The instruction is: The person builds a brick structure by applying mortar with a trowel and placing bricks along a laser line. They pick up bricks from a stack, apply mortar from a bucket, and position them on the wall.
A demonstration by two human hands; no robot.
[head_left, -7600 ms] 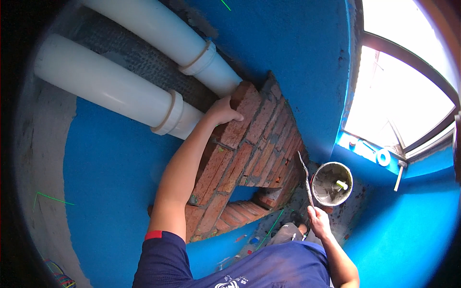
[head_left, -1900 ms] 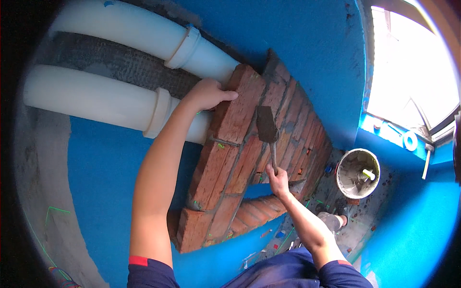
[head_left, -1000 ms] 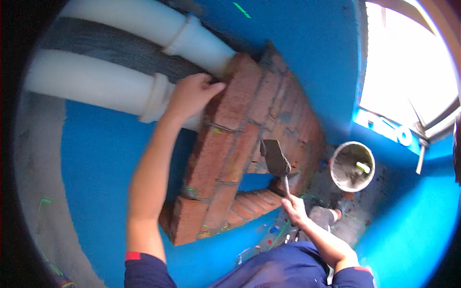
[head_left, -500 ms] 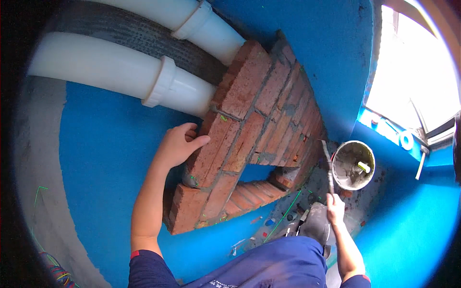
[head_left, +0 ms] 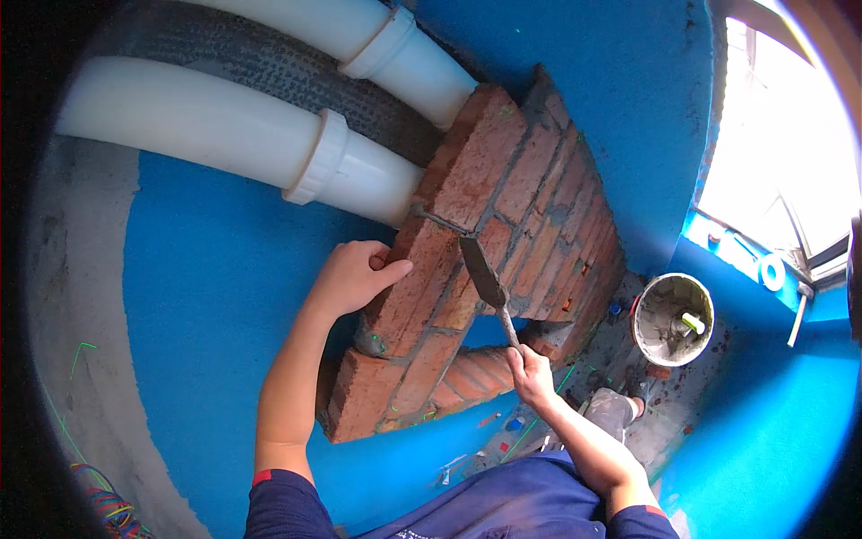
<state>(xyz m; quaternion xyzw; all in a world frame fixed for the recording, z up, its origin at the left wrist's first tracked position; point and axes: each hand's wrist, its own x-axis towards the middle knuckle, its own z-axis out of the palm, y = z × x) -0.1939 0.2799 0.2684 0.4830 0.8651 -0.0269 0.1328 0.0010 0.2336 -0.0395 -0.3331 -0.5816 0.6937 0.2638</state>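
Observation:
A low red brick wall (head_left: 503,225) with grey mortar joints juts out in front of two white pipes. My left hand (head_left: 357,277) grips a brick (head_left: 415,283) at its left edge, thumb on the outer face and fingers curled round the back, partly hidden. In my right hand (head_left: 532,375) is a narrow-bladed trowel (head_left: 485,274), its dark blade smeared with mortar. The blade tip touches or hovers just at the joint between that brick and the upper end brick (head_left: 476,171); I cannot tell which. Below the trowel, the wall has an opening.
A bucket of mortar (head_left: 639,331) with a light-handled tool in it stands on the right. White pipes (head_left: 359,175) run into the wall's back. A hammer (head_left: 797,314) and a tape roll (head_left: 771,271) are by the window. Debris litters the floor (head_left: 664,409).
My right hand has swung the trowel left and up from beside the bucket to the brick joint. My left hand stays at the same brick; the view has shifted slightly.

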